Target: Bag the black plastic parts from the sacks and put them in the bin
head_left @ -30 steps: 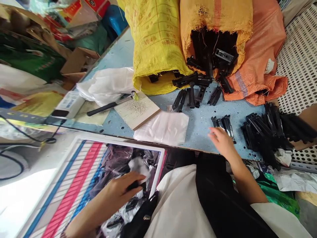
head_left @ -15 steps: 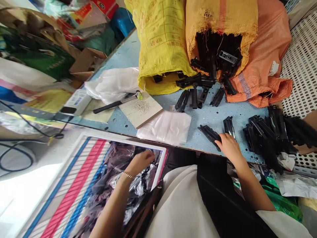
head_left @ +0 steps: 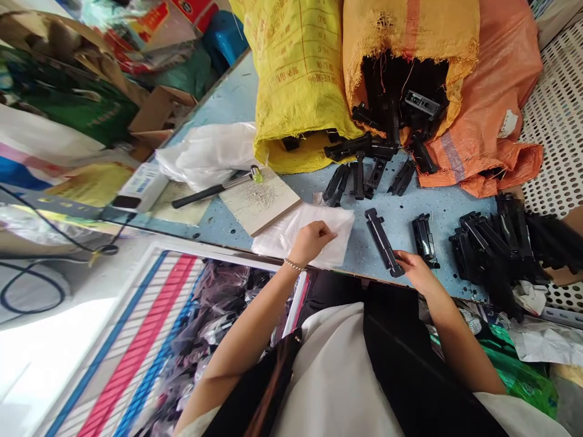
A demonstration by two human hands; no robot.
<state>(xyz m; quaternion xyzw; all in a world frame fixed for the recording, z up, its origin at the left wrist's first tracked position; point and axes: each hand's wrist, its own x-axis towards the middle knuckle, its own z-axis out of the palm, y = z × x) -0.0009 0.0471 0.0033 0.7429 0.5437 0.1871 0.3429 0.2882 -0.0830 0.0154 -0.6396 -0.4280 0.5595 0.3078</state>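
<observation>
My left hand [head_left: 313,240] is over a stack of clear plastic bags [head_left: 277,238] at the table's front edge. Its fingers are curled in; whether they pinch the top bag cannot be made out. My right hand [head_left: 413,269] grips the near end of a long black part [head_left: 382,241] with wider ends, which lies slanted over the blue table [head_left: 359,267]. Just right of it lies another black part [head_left: 424,240]. A heap of similar black parts [head_left: 483,243] sits farther right.
Black parts spill from an orange-yellow woven sack [head_left: 410,30] beside a yellow sack [head_left: 298,79]. A hammer [head_left: 214,192] rests across a board [head_left: 268,206]. Below the table's left edge stands a striped bin [head_left: 132,346] holding bagged dark items.
My left hand has risen from over the bin to the plastic bags on the table. The black part in my right hand has turned, its broad side now facing up.
</observation>
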